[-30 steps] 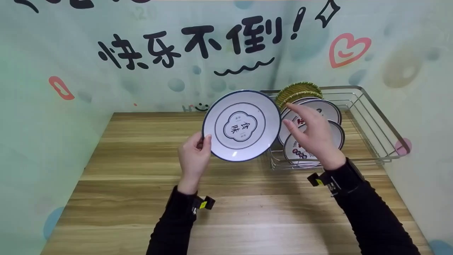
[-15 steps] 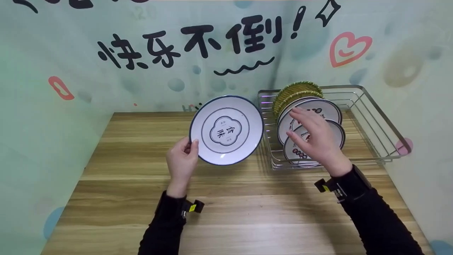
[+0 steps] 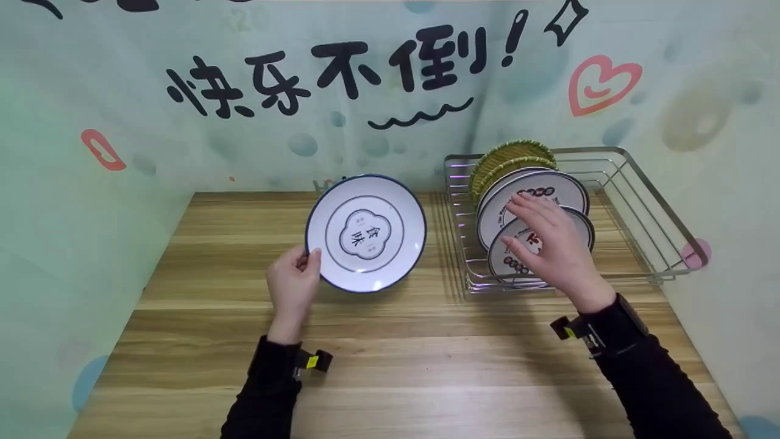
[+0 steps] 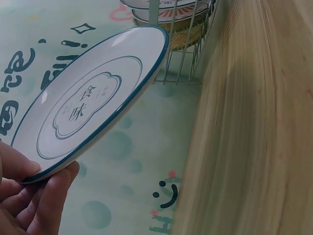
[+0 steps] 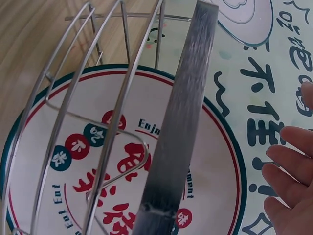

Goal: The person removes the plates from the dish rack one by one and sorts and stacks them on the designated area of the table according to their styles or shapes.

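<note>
My left hand pinches the lower left rim of a white plate with a blue edge and a flower-shaped emblem. In the left wrist view the thumb lies on the plate's face and the fingers are behind it; the plate is held tilted in the air. My right hand is empty, its fingers loosely extended, over the front of the wire rack. Below and behind it, white plates with dark rims and red print stand leaning in the rack. The right wrist view shows one printed plate behind the rack wires, with fingertips to its right.
The metal wire rack stands at the back right of the wooden table. Green-edged woven round trays lean at the rack's back, behind the plates. A printed backdrop rises behind the table.
My left hand has carried the blue-edged plate leftward and slightly down, away from the rack. My right hand has drawn back a little to the right and down, parting from that plate.
</note>
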`<act>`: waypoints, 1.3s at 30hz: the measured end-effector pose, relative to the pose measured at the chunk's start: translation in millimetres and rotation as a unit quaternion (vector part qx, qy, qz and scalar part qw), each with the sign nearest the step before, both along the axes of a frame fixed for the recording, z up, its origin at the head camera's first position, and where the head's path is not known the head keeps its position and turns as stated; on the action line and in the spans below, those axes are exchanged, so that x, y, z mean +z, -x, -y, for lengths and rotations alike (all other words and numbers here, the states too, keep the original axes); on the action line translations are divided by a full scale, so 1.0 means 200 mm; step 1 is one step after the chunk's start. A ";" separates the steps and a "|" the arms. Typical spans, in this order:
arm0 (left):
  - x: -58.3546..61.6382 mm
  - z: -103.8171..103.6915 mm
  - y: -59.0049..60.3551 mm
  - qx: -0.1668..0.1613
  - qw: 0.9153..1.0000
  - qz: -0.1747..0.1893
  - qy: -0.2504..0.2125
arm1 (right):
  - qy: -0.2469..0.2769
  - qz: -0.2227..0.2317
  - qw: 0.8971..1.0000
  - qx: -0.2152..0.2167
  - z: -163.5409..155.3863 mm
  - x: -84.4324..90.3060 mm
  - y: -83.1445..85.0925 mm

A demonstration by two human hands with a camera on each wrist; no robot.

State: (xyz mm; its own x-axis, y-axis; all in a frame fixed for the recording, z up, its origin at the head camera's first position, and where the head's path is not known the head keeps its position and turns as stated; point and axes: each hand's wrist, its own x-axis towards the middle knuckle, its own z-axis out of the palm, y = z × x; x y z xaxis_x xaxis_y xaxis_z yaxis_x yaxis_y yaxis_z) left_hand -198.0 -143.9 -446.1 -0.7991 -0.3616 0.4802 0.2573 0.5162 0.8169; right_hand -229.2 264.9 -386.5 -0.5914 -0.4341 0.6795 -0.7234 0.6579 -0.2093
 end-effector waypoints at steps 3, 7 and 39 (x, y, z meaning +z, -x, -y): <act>-0.01 0.03 0.00 0.008 1.000 0.021 -0.004 | -0.007 0.000 1.000 -0.009 -0.02 0.00 -0.01; -0.03 0.08 0.00 0.019 0.999 0.044 -0.006 | -0.011 -0.001 1.000 -0.017 -0.05 0.00 -0.01; -0.12 0.47 -0.01 0.073 0.974 0.190 -0.102 | -0.018 0.004 0.998 -0.064 -0.24 0.05 0.00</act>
State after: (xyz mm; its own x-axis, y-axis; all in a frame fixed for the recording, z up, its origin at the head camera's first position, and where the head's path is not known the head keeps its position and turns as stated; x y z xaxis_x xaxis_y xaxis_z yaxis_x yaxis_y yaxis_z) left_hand -196.4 -237.3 -470.9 -0.8378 -0.5418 0.0671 -0.1470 0.3423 0.9280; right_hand -229.5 313.6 -376.4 -0.6490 -0.3790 0.6597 -0.6318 0.7515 -0.1898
